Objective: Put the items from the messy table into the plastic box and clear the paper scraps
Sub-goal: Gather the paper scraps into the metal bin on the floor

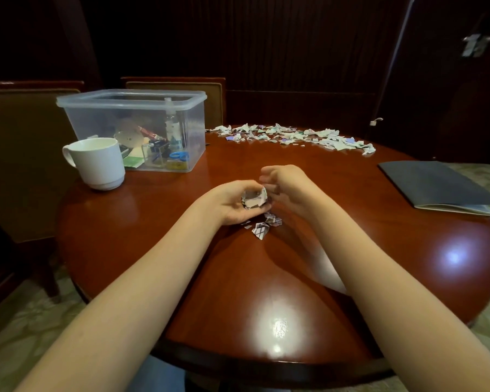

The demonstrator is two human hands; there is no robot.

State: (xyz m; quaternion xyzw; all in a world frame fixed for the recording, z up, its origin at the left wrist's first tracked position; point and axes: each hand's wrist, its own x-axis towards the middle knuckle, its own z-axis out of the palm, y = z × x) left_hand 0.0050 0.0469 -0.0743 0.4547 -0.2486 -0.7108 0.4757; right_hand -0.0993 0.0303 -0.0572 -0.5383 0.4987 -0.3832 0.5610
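My left hand (227, 203) is cupped palm-up at the middle of the round table, closed around a wad of paper scraps (253, 198). Just to its right, my right hand (283, 186) curls its fingers toward the wad, holding nothing that I can see. A few loose scraps (262, 226) lie on the wood right below both hands. Along the far edge of the table stretches a long scatter of torn paper scraps (294, 137). The clear plastic box (130, 101) stands lidless at the far left, with a bottle, scissors and several small items inside.
A white mug (98, 162) stands in front of the box at the left. A dark folder (436, 186) lies on the right side of the table. Two chairs (176, 83) stand behind the box. The glossy red-brown table (153, 250) reflects ceiling lights near me.
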